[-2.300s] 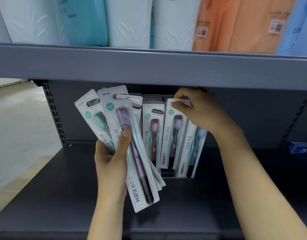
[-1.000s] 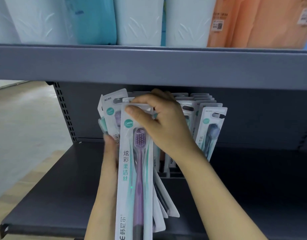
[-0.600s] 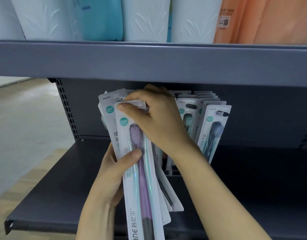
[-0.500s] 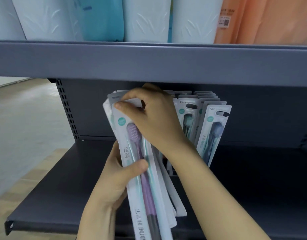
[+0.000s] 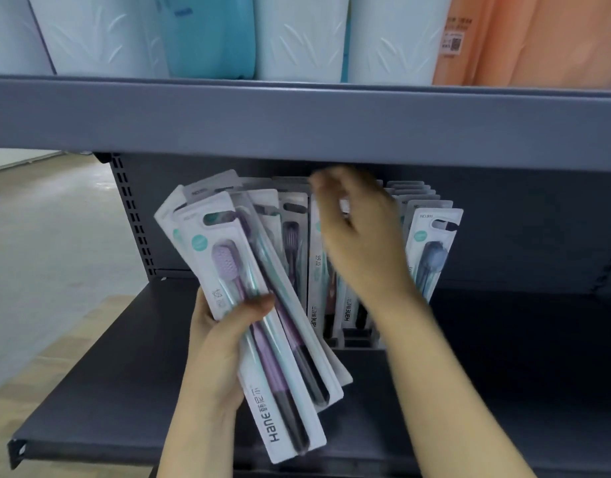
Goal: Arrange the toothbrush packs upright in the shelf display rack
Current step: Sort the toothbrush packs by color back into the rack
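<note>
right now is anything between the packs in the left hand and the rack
Yes: the right hand hangs blurred in front of the rack's standing packs, right of the fan of packs in the left hand.

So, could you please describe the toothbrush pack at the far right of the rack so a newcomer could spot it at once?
Look under the grey upper shelf to the display rack on the dark lower shelf. The rightmost front pack stands just right of the right hand. It leans right, reads NO.911, and holds a grey-blue brush, unlike the purple one in the left hand.
</note>
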A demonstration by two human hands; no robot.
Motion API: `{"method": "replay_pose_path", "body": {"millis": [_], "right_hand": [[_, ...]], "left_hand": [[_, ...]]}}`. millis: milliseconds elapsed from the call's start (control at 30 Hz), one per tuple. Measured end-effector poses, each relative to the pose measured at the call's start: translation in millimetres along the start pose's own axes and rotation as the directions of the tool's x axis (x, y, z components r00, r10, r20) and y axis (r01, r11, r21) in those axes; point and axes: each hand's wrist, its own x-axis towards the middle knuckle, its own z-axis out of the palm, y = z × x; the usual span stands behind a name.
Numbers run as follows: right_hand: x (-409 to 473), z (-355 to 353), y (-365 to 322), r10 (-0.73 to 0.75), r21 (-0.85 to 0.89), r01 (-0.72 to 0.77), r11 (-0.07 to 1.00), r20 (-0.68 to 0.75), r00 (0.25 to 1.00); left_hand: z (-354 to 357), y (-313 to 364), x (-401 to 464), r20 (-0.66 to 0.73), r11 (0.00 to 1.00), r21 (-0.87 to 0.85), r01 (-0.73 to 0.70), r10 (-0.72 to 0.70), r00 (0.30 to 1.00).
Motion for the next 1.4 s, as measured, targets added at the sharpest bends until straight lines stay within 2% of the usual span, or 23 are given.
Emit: {"method": "replay_pose_path", "body": {"millis": [67,167,300,400,633,800,1033,1133,1200,1300,1400], "right_hand": [[4.0,-16.9,20.8,0.023,-0.188,-0.017,0.982,0.034,0.999],[16.0,-36.3,47.6,0.109,-0.495,-0.034,0.868,0.124,0.986],[27.8,-47.2,59.7,0.233,-0.662,-0.003,0.750,0.260,0.937],[33.4,-47.0,61.1,0.250,-0.651,-0.009,0.759,0.280,0.927],[33.5,-49.3,60.6,0.220,-0.584,-0.052,0.810,0.221,0.950],[35.4,-50.5,62.0,0.225,-0.541,-0.056,0.839,0.250,0.942],[41.8,-55.3,63.7,0.266,-0.356,-0.170,0.919,0.242,0.933],[38.7,-54.2,61.1,0.206,-0.272,-0.155,0.950,0.171,0.963],[35.8,-50.9,58.4,0.150,-0.247,-0.127,0.961,0.076,0.986],[34.5,-47.8,51.3,0.116,-0.276,-0.130,0.952,-0.067,0.991],[32.6,-47.9,46.2,0.053,-0.313,-0.093,0.945,-0.134,0.990]], "left_hand": [[-2.2,0.0,2.7,-0.060,0.999,0.003,-0.038,0.038,0.997],[-1.9,-0.5,5.8,-0.099,0.998,0.002,-0.067,0.066,0.993],[-2.0,-0.1,9.0,-0.109,0.997,-0.003,-0.076,0.075,0.991],[-5.1,0.9,11.7,-0.103,0.996,0.025,-0.086,0.088,0.991],[-20.6,9.8,16.4,-0.178,0.982,0.026,-0.185,0.186,0.966],[-27.5,14.8,16.1,-0.217,0.977,0.056,-0.208,0.215,0.952],[-30.1,16.1,17.5,-0.222,0.974,0.073,-0.213,0.224,0.949],[-26.7,15.6,19.2,-0.215,0.974,0.070,-0.217,0.227,0.950],[-24.8,14.3,19.9,-0.210,0.975,0.066,-0.213,0.223,0.952],[-22.3,12.7,20.0,-0.185,0.978,0.062,-0.200,0.208,0.960],[-20.8,11.1,20.4,-0.171,0.979,0.071,-0.193,0.202,0.964]]}}
